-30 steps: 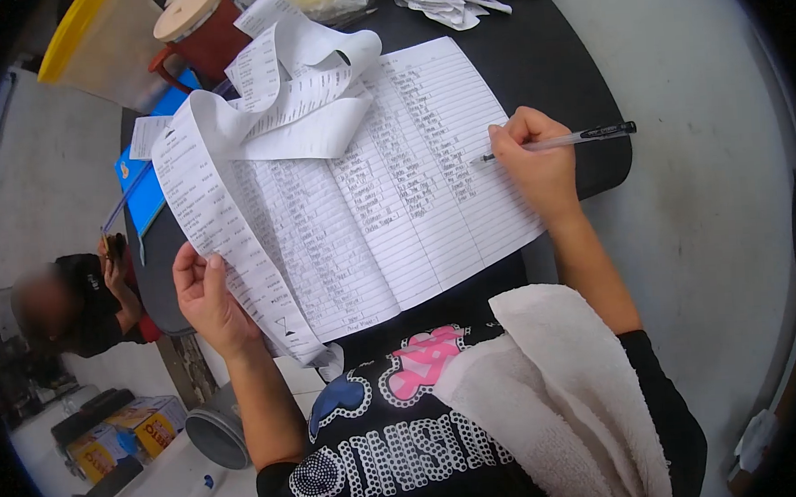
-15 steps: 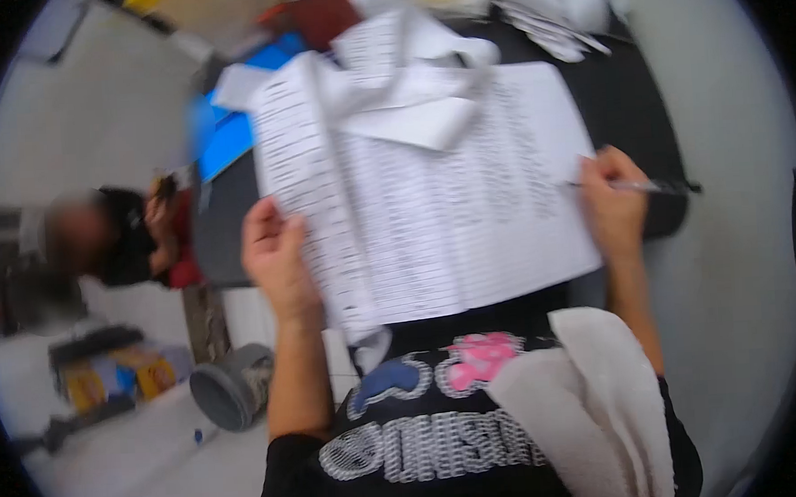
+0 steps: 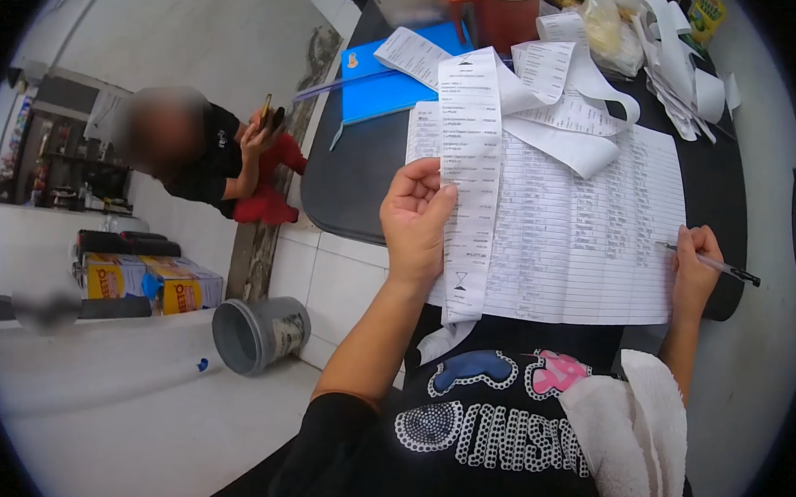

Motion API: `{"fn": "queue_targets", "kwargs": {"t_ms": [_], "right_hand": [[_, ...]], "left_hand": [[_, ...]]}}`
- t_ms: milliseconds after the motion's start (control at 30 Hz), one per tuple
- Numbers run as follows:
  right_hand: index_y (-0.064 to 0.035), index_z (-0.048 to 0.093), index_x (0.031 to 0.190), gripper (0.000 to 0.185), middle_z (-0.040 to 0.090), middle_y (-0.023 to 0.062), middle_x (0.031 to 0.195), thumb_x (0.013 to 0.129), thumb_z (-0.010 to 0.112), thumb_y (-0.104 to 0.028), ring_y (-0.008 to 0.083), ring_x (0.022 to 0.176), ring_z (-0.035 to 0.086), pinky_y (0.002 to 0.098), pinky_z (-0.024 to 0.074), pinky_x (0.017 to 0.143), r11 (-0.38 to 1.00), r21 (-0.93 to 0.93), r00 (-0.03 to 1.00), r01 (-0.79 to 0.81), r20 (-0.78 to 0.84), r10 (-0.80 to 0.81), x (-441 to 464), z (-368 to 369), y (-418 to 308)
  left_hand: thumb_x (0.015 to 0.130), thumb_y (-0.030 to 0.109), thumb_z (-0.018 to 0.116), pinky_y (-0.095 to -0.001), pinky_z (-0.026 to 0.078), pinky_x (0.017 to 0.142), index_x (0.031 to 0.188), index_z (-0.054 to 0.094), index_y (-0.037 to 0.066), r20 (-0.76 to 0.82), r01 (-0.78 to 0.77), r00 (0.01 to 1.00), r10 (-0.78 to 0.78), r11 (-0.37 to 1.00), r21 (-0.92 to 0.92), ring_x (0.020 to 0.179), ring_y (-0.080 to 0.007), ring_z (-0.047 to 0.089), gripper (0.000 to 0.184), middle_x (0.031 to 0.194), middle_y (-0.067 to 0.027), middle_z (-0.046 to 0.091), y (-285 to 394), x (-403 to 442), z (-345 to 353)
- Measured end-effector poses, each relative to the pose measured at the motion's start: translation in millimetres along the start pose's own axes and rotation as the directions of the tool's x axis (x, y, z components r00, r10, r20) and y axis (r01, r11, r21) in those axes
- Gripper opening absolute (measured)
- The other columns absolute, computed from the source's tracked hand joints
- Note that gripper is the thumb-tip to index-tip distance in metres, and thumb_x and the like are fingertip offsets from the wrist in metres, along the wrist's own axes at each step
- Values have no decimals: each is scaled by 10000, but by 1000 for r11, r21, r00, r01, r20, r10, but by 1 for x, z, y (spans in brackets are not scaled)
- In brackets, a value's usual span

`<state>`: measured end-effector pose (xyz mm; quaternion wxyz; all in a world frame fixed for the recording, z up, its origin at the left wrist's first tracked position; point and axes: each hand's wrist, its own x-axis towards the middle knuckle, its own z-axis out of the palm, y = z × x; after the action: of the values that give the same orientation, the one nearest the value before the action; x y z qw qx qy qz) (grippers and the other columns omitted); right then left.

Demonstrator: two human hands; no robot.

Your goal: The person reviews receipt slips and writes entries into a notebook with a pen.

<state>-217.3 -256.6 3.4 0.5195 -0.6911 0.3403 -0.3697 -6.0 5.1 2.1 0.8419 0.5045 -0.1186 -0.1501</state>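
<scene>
Paper, a long white printed receipt strip [image 3: 472, 177], is pinched narrowly in the left hand [image 3: 417, 220], the thumb lying on its left edge and the fingers curled beside it. Above this grip the strip bends over into loose loops to the right; below it, the lower end trails past the near edge of an open white lined notebook [image 3: 588, 270]. The notebook, written in columns, lies under the strip and between the two hands. The right hand [image 3: 693, 271], at the notebook's right edge, closes around a slim clear pen with a black end [image 3: 732, 272], its tip over the page; whether it touches I cannot tell. Beyond the left grip, on a black rounded table [image 3: 348, 193], are a flat bright blue folder [image 3: 375, 101] and a dark red mug with a pale lid [image 3: 508, 25]. Beyond the right grip lies a heap of white paper slips [image 3: 676, 90]. Well left of the left grip is a person in a black shirt [image 3: 222, 159]; nearer, below that grip, is a round grey plastic bucket [image 3: 260, 335]
</scene>
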Motion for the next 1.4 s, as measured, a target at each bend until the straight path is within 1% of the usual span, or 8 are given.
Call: {"fn": "queue_targets", "kwargs": {"t_ms": [233,400,433,633,800,900,1100,1400], "right_hand": [[-101,318,619,323,308,-52,568,856,523,-24,11,460,250,179,217,406,999,-18,999,27,35,-27,2,-3,5],[-94,341,589,333,338,-57,555,829,560,-18,16,495,283,185,229,432,995,31,996,-90,-2,90,1,-5,7],[-92,345,588,332,337,-58,555,827,563,-17,18,496,288,191,234,433,998,-53,1000,20,-2,-20,-1,-2,-1],[-89,351,590,327,337,-61,560,832,562,-24,20,510,276,191,219,448,999,-49,1000,11,3,-11,-1,-1,-3],[-81,380,571,311,362,-53,551,794,595,-50,33,522,313,214,248,448,953,-302,999,-28,-51,13,-1,-4,-8],[-71,413,562,287,390,-43,540,770,610,-61,41,519,338,227,272,449,974,-226,999,-15,-42,5,-4,-5,-7],[-36,440,559,268,423,-28,533,748,630,-49,43,518,352,228,280,454,993,-104,998,56,2,-56,0,-3,-8],[-31,442,554,265,420,-20,520,731,638,-53,44,515,354,234,282,453,990,-130,999,45,-11,-47,3,-3,-7]], "left_hand": [[754,-98,561,-195,443,731,1053,494,-25,-17,9,1000,-10,1000,-23,771,-78,525,315,863,-52,539,3,0,5],[762,-94,548,-216,448,759,1053,486,-27,-60,-45,997,51,995,92,819,-91,532,305,886,-58,536,1,0,3],[769,-93,539,-219,449,761,1062,476,-26,-35,-23,999,24,999,40,821,-97,535,307,878,-56,532,3,-2,7],[760,-102,542,-217,445,753,1059,479,-24,-32,12,999,-11,1000,22,799,-93,527,315,883,-57,532,2,-1,5],[747,-105,550,-205,431,738,1062,495,-13,-85,-71,993,88,981,178,818,-78,513,333,910,-28,534,-2,0,1],[783,-81,528,-251,457,800,1080,482,-26,-14,-97,995,100,983,154,878,-133,564,306,984,-101,577,-1,-2,-2],[808,-58,524,-245,452,803,1077,473,-30,5,-65,998,65,992,105,859,-124,558,275,950,-100,576,-3,1,-2],[814,-45,526,-247,453,806,1081,468,-31,22,-74,997,72,988,135,860,-124,558,273,950,-101,576,-1,4,2]]}}
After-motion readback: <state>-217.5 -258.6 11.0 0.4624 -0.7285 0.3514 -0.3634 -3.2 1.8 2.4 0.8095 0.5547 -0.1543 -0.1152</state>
